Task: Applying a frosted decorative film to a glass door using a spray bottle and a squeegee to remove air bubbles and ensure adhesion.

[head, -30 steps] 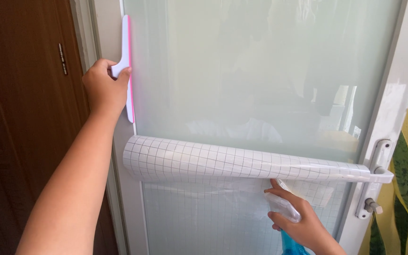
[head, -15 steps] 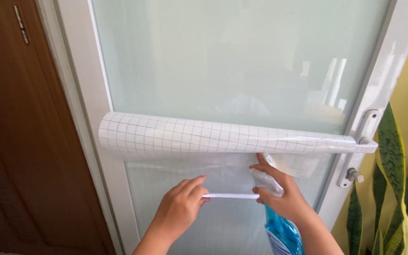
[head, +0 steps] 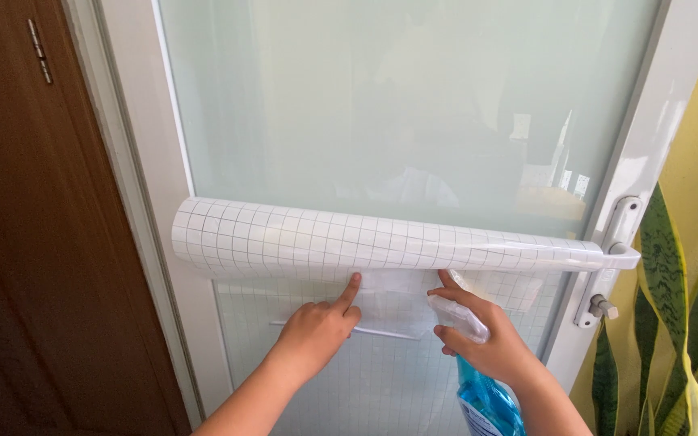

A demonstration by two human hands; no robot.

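A glass door (head: pixel 381 105) has frosted film on its upper pane. A white backing sheet with a grid print is curled into a roll (head: pixel 365 242) across the middle of the door. Just below the roll, my left hand (head: pixel 317 331) presses a white squeegee (head: pixel 389 327) flat against the pane, its index finger pointing up and touching the roll's underside. To its right, my right hand (head: pixel 494 347) grips a blue spray bottle (head: pixel 486 404) by its white trigger head, with the index finger stretched up to the roll.
The white door frame (head: pixel 135 161) borders a brown wooden door (head: pixel 34 242) with a hinge on the left. A white lever handle (head: pixel 620 234) sits at the roll's right end. A green and yellow striped plant (head: pixel 680 323) stands against a yellow wall.
My left hand brought the squeegee down from the pane's upper left edge to below the roll. My right hand stayed under the roll with the bottle. The view came closer.
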